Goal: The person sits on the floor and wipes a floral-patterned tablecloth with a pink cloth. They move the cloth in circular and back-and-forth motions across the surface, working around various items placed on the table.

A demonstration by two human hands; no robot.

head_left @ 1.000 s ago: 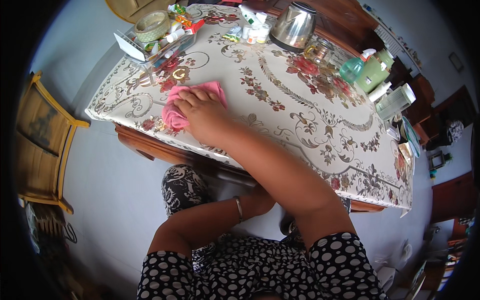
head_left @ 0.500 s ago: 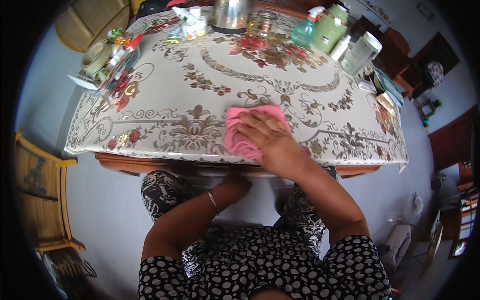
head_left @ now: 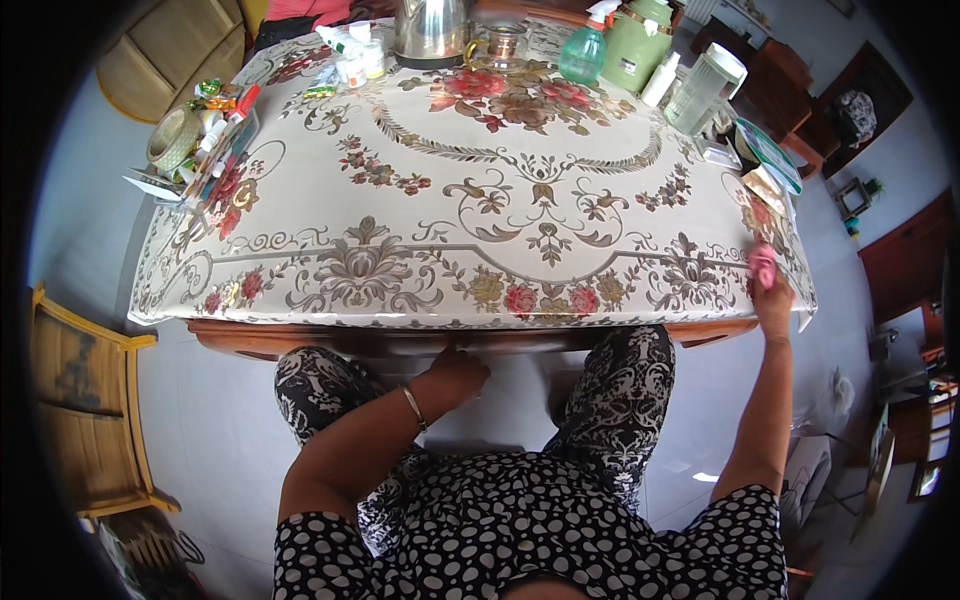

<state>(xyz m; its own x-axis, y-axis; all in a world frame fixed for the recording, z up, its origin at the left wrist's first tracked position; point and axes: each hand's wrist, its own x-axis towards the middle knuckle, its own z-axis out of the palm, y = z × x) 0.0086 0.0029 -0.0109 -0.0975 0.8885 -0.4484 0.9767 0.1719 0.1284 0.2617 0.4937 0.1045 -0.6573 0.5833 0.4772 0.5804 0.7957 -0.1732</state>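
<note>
A pink cloth (head_left: 763,265), bunched up and a little blurred, rests at the right end of the table on the floral tablecloth (head_left: 520,250). My right hand (head_left: 774,298) has its fingers closed round the cloth, with the arm stretched out along the table's right side. Below the front edge, my left hand (head_left: 458,376) is curled closed close to the wooden table rim (head_left: 350,340), a bracelet on its wrist. The inside of that hand is hidden, and nothing shows sticking out of it.
Far side: a metal kettle (head_left: 431,35), glass cup (head_left: 497,47), green spray bottle (head_left: 583,50), green flask (head_left: 636,50) and clear jug (head_left: 704,90). A cluttered basket (head_left: 215,150) stands left, small bottles (head_left: 355,65) behind. Another person's pink sleeve (head_left: 308,10) shows at the back.
My right hand has swept the pink cloth from the middle of the front edge to the table's right end. My left hand has hardly moved. The view has shifted slightly.
</note>
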